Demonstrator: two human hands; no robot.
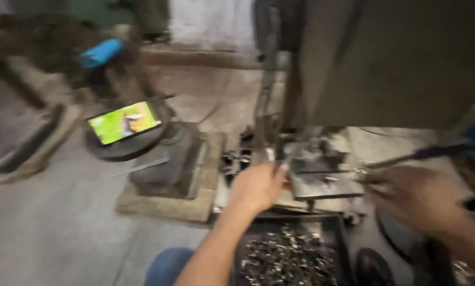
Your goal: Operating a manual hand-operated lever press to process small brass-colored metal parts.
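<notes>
Left hand [257, 186] pinches a small pale part at the press die plate [322, 182]; blurred right hand [415, 197], at three o'clock, grips a dark rod tool [423, 154]. Seating the part looks underway, needing fingers clear next. A tray of metal pieces [290, 259] sits at six o'clock.

Press column [266, 95] blocks ahead; bare floor [62, 222] open left.
</notes>
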